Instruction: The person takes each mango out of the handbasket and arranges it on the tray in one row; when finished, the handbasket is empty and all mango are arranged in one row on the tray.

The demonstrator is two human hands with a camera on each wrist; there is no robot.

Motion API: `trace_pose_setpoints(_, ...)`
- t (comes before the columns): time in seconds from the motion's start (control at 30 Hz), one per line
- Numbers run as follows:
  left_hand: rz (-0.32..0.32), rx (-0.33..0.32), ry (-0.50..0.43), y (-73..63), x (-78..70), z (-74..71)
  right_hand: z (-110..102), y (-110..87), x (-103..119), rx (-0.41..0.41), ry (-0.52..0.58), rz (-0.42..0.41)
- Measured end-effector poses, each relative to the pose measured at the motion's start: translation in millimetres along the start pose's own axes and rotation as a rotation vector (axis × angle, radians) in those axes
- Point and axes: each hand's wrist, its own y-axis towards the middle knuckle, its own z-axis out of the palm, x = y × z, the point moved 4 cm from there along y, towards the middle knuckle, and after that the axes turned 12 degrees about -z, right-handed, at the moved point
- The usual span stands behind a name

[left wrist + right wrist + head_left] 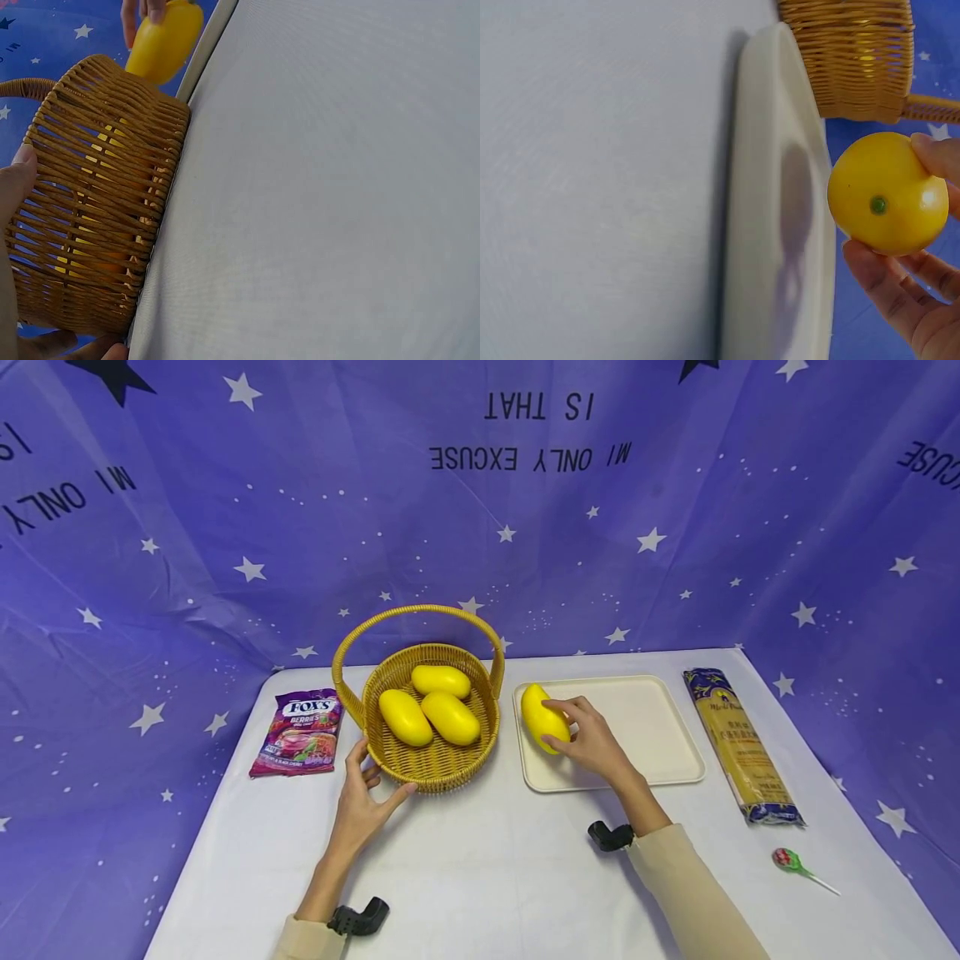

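Note:
In the head view my right hand (592, 739) pinches a yellow mango (545, 718) between thumb and fingers over the left part of a cream tray (630, 735). The right wrist view shows the mango's green stem end (878, 205) and a shadow on the tray, with the mango raised off it. My left hand (363, 806) holds the near left side of a round wicker basket (427, 768), thumb and fingers spread around its wall (97, 180). Three more mangoes (450, 718) lie inside the basket, and its tall handle (420, 609) stands up.
A purple candy bag (297, 732) lies left of the basket. Right of the tray is a long pasta packet (742, 747), with a lollipop (787, 860) nearer the front. A white cloth (480, 877) covers the table, and a purple star-printed curtain (480, 527) hangs behind.

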Motion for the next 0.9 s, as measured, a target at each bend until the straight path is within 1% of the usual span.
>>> trace_pose_setpoints(0.13, -0.004, -0.001, 0.003, 0.7, 0.2, 0.4, 4.0, -1.3, -11.6, -0.002, -0.026, 0.04)
trace_pose_setpoints(0.3, 0.001, -0.003, 0.002, 0.4, -0.1, 0.3, 9.3, -0.3, -20.7, 0.003, -0.016, 0.063)
trace_pose_setpoints(0.4, -0.001, -0.001, 0.002, 0.2, 0.1, 0.5, 11.6, 0.9, -21.6, -0.001, -0.016, 0.065)
trace_pose_setpoints(0.57, -0.008, 0.003, 0.004, -0.4, 0.4, 1.1, 13.6, 2.1, -21.1, 0.0, -0.007, 0.094)
trace_pose_setpoints(0.7, -0.004, 0.0, 0.005, -0.3, 0.5, 0.9, 14.4, 2.4, -21.4, 0.009, 0.001, 0.124)
trace_pose_setpoints(0.9, 0.011, -0.002, -0.008, 0.1, 0.1, 0.6, 13.6, 3.3, -22.4, 0.009, -0.024, 0.137)
